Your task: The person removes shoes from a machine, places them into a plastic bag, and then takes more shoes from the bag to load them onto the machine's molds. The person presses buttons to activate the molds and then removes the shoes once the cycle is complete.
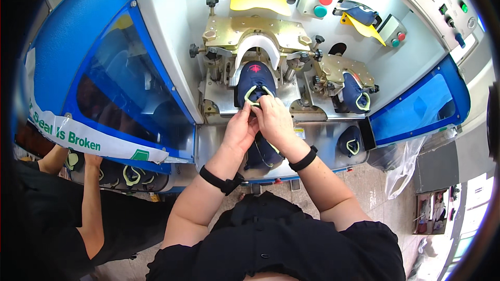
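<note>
green words mark the white strip on the blue door, a red emblem a shoe.

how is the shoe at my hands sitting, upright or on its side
Upright: the shoe shows its top, with the red mark and lime-rimmed opening facing the head camera.

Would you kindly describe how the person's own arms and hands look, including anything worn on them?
The left hand and right hand are ungloved. Each wrist wears a black band, the left one with a bulkier dark part, the right one slimmer. Short black fabric sleeves leave the forearms bare.
</note>
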`<state>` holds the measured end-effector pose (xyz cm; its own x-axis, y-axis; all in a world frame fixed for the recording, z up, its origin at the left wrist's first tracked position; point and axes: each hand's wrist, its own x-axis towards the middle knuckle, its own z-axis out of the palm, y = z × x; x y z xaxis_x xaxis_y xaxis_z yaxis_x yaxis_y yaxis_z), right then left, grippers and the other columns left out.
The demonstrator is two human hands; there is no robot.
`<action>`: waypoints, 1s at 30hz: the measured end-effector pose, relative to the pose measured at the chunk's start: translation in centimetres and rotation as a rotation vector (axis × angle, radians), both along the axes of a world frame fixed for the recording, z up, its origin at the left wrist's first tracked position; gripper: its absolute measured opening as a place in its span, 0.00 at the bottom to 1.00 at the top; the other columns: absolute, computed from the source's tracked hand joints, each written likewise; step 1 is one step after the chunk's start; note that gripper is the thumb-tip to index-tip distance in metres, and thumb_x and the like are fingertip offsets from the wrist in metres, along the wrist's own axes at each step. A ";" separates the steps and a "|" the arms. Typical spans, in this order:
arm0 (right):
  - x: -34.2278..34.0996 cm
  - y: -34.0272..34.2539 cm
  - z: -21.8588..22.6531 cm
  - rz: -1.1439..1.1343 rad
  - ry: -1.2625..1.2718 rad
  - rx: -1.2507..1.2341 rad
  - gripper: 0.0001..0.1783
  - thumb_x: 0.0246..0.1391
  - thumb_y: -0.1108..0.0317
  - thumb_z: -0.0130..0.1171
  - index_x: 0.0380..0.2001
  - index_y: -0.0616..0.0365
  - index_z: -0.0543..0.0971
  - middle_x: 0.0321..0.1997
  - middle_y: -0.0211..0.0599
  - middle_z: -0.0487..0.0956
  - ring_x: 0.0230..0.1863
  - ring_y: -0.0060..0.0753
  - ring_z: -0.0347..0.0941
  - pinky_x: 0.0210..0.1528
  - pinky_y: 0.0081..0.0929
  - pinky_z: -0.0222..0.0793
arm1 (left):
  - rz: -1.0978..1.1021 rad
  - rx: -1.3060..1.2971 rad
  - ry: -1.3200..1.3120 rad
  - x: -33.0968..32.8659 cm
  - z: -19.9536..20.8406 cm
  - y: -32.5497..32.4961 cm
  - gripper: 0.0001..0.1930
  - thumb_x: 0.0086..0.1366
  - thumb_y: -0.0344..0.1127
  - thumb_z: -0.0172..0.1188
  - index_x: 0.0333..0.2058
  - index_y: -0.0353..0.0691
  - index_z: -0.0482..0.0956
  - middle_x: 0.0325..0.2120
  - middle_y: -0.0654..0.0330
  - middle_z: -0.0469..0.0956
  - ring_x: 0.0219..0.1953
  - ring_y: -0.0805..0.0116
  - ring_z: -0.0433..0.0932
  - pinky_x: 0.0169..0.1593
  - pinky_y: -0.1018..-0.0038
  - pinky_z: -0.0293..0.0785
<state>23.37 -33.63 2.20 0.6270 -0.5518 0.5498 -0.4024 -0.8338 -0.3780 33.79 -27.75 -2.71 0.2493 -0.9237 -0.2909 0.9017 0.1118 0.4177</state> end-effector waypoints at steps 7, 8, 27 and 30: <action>-0.1 1.6 0.9 0.075 -0.255 0.253 0.18 0.50 0.69 0.64 0.44 0.59 0.73 0.45 0.45 0.75 0.36 0.48 0.75 0.38 0.38 0.72 | 0.053 0.033 -0.099 1.9 0.3 0.2 0.18 0.69 0.45 0.55 0.47 0.35 0.71 0.41 0.55 0.77 0.41 0.61 0.79 0.43 0.68 0.82; -0.5 2.0 1.6 0.033 -0.288 0.337 0.18 0.49 0.69 0.65 0.43 0.60 0.72 0.48 0.43 0.74 0.40 0.50 0.76 0.41 0.40 0.73 | 0.049 0.034 -0.098 1.6 0.7 0.2 0.18 0.69 0.45 0.55 0.47 0.35 0.71 0.41 0.55 0.77 0.41 0.61 0.79 0.43 0.68 0.82; -2.9 -0.1 -0.9 -0.119 -0.215 0.275 0.17 0.60 0.60 0.56 0.48 0.58 0.73 0.47 0.48 0.77 0.42 0.54 0.77 0.44 0.43 0.72 | 0.190 0.301 -0.157 0.8 -0.5 -0.1 0.26 0.60 0.53 0.64 0.41 0.31 0.75 0.33 0.53 0.80 0.31 0.60 0.83 0.32 0.74 0.82; -5.5 1.5 -4.0 -0.182 -0.028 0.378 0.18 0.58 0.55 0.58 0.43 0.57 0.76 0.38 0.46 0.78 0.40 0.54 0.77 0.42 0.45 0.72 | 0.184 0.297 -0.185 0.9 -0.7 -0.1 0.26 0.60 0.53 0.65 0.39 0.30 0.75 0.32 0.53 0.80 0.31 0.59 0.83 0.32 0.73 0.82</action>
